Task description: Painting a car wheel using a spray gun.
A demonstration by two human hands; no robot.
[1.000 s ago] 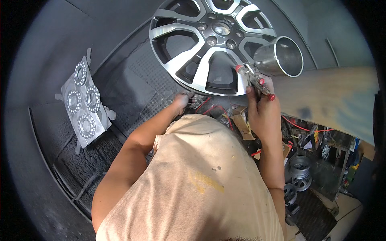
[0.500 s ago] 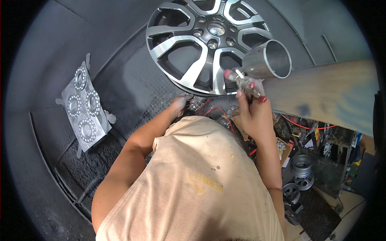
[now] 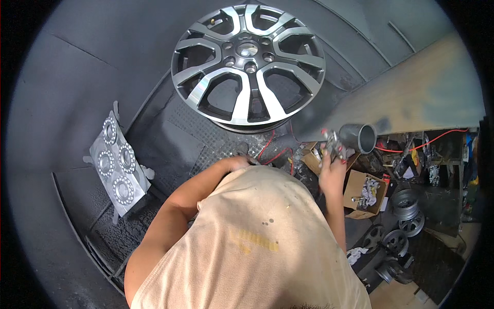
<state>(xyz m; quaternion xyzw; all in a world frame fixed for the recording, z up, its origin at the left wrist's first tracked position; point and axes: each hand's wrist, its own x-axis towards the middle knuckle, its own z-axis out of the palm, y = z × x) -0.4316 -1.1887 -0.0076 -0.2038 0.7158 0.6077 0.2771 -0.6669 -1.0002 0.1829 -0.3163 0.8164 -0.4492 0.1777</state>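
My right hand [image 3: 332,172] is closed round a spray gun [image 3: 335,146] with red fittings and a grey metal cup [image 3: 358,138]. The gun is to the right of and nearer than a large alloy wheel [image 3: 250,98], not touching it. Bright machined spokes and dark grey pockets mark the wheel's face. My left hand [image 3: 241,163] is low by the front of my shirt, nearer to me than the wheel. Its fingers are mostly hidden, so whether they are closed cannot be made out.
On the left, a silvery panel [image 3: 135,193] carries several ring-shaped parts. A red hose [image 3: 432,141] runs at the right, below a large pale panel [image 3: 411,92]. Open cardboard boxes [image 3: 355,189] and several wheel rims [image 3: 405,203] stand at the lower right.
My right hand has drawn the spray gun back from the wheel, toward me. My left hand has come in against my shirt. The view has shifted, and the wheel now sits farther left.
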